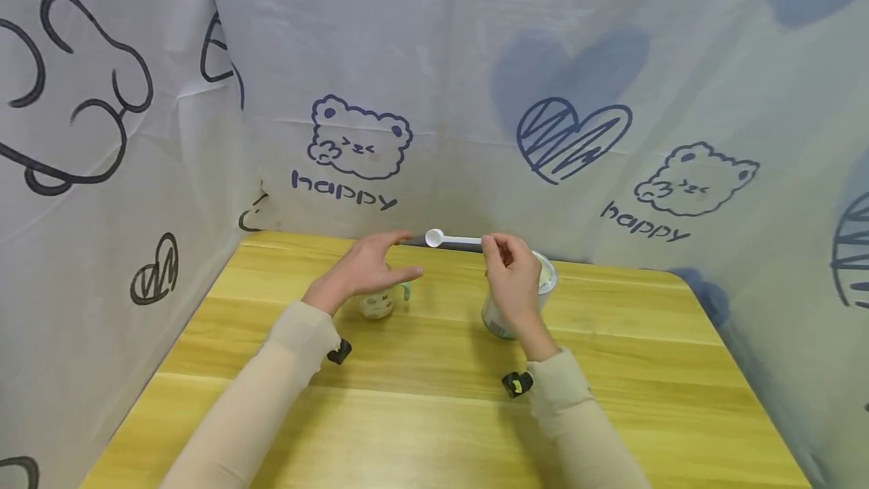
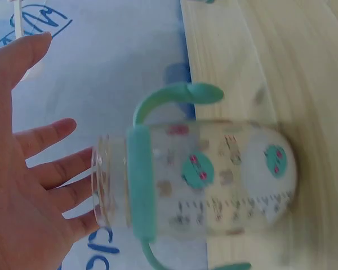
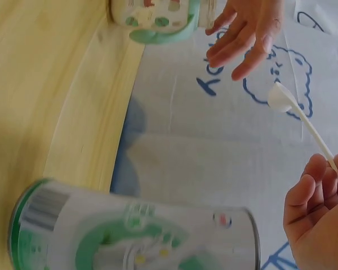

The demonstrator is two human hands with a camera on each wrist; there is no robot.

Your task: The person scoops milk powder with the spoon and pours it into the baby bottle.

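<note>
Hands up over the table (image 1: 421,429), both above containers. Right hand (image 1: 514,278) pinches the handle end of a white scoop (image 1: 451,239), held level, bowl pointing toward the left hand; can't tell if the bowl has anything in it. Left hand (image 1: 366,266) is relaxed, fingers spread, holding nothing, hovering just over the bottle (image 1: 379,302).

Containers: bottle is clear, lidless, with teal collar and two teal handles, printed marks on the side, standing upright; contents not readable. Can (image 1: 505,308) is white with green label and barcode, top open, pale inside, sits right under the right hand; fill level not visible.

Count: one bottle, one can, one scoop, two hands.

Scoop is in the air between the hands, nearer the right, its bowl just beside the left fingertips (image 3: 253,62), above and behind the bottle.
</note>
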